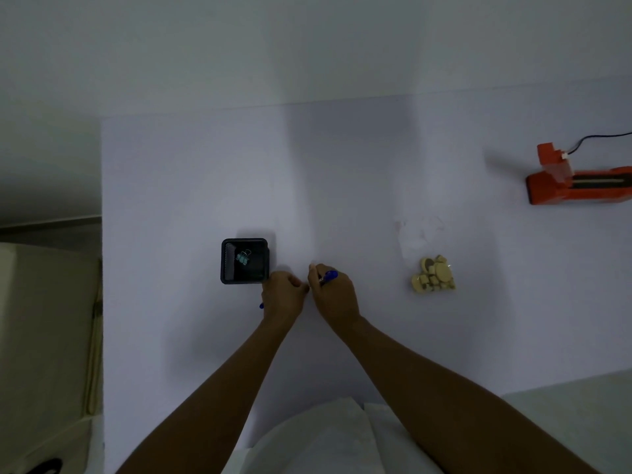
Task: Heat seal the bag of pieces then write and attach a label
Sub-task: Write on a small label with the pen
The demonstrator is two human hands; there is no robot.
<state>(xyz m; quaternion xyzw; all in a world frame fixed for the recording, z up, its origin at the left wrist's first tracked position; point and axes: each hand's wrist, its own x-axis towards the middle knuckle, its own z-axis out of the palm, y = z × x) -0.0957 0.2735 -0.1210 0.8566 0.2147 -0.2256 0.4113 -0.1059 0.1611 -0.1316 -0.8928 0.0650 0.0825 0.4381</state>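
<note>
A clear bag (432,273) of beige wooden pieces lies on the white table (359,172), to the right of my hands. The orange heat sealer (578,189) stands at the far right, its black cord running off the frame. My right hand (333,294) is closed around a blue pen (329,276). My left hand (282,295) is closed too, and a small blue piece (261,305), likely the pen's cap, sticks out at its left side. The fingertips of both hands meet low over the table. I cannot make out a label.
A black mesh box (244,261) holding a teal binder clip (243,257) stands just left of my left hand. The table's left edge runs down at about x=300, with beige furniture (44,319) beyond it. A wall rises behind the table.
</note>
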